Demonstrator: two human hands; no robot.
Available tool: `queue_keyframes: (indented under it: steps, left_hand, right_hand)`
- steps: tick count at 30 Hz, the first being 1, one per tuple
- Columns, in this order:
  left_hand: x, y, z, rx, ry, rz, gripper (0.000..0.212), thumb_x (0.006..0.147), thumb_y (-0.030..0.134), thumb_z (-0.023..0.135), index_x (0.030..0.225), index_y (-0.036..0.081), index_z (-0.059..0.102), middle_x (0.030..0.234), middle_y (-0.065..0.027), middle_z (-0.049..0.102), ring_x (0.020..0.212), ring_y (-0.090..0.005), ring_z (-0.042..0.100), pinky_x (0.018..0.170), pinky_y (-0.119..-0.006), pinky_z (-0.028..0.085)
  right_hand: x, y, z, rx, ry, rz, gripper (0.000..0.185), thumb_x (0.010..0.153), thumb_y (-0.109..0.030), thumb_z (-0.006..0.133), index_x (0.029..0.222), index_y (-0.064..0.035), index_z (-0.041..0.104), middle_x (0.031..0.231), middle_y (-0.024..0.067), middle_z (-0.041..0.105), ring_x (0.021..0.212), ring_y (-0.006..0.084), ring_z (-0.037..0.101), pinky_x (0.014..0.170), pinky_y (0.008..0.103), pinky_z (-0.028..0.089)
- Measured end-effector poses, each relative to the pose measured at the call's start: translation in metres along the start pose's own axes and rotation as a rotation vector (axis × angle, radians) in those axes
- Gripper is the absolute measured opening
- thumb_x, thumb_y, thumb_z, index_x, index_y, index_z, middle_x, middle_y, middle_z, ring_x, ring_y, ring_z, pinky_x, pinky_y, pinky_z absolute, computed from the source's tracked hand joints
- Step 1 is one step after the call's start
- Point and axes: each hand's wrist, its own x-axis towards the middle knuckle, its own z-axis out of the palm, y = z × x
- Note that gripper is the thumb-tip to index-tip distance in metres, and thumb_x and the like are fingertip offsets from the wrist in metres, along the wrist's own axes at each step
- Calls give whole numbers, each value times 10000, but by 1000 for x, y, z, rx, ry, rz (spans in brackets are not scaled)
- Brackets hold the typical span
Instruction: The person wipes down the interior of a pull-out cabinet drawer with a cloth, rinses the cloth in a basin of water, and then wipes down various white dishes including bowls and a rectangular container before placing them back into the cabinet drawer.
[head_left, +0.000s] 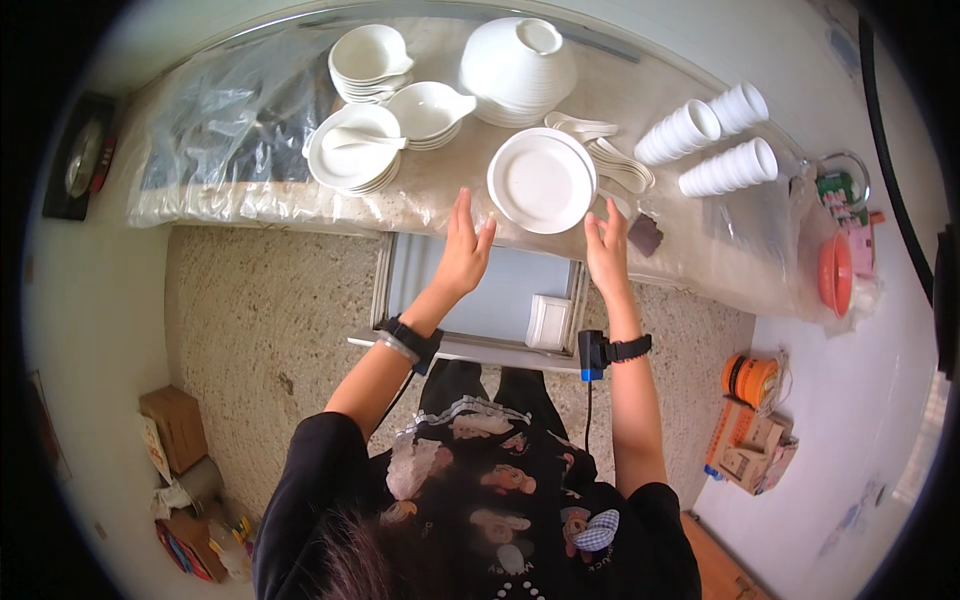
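Observation:
A stack of round white plates lies near the front edge of the plastic-covered table, its top plates slightly offset. My left hand is raised at the stack's lower left, fingers apart and empty. On the other side, my right hand hovers at its lower right, also holding nothing. Whether either hand touches the plates is hard to tell. White spoons lie in a pile just right of the plates. Below my hands, a pulled-out drawer holds a small white rectangular dish stack.
Behind the plates stands a tall stack of upturned white bowls. Handled white bowls are stacked at left, one topped by a spoon. White cups lie nested at right, near a red basin. A dark scrap lies nearby.

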Motion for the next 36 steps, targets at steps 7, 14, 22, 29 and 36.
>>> queue_keyframes:
  steps: [7, 14, 22, 29, 36]
  left_hand:
    - [51, -4, 48, -167, 88, -86, 634, 950, 339, 368, 1347, -105, 152, 1348, -313, 241, 1260, -414, 258, 1046, -424, 228]
    - [69, -4, 63, 14, 164, -152, 604, 924, 342, 428, 1320, -77, 249, 1266, -280, 345, 1141, -427, 352, 982, -456, 288]
    - [72, 21, 49, -20, 205, -311, 486, 869, 322, 527, 1214, -10, 442, 1244, -223, 371, 1109, -391, 364, 975, -444, 291]
    - [71, 36, 53, -597, 82, -227, 550, 837, 206, 605, 1240, -10, 298, 1137, -207, 498, 989, -260, 527, 843, -345, 442]
    - [73, 26, 64, -552, 175, -255, 544, 834, 136, 595, 1236, -3, 256, 1096, -206, 505, 971, -230, 534, 807, -329, 463]
  right_hand:
    - [24, 6, 17, 14, -3, 33, 649, 913, -356, 485, 1379, 15, 227, 1311, 220, 339, 1036, 256, 513, 909, 349, 397]
    - [53, 12, 15, 68, -107, 23, 523, 869, -307, 532, 1267, 3, 394, 1173, 239, 440, 1038, 368, 477, 893, 401, 384]
    - [61, 29, 21, 349, -122, 240, 437, 853, -304, 533, 1144, 20, 493, 1118, 197, 449, 920, 280, 539, 719, 349, 475]
    - [64, 33, 19, 614, -259, 290, 433, 866, -309, 505, 1151, 16, 477, 1114, 139, 390, 837, 198, 548, 581, 292, 491]
    - [62, 35, 20, 381, -185, 239, 457, 867, -351, 512, 1106, 38, 508, 1144, 161, 363, 939, 223, 502, 738, 342, 460]
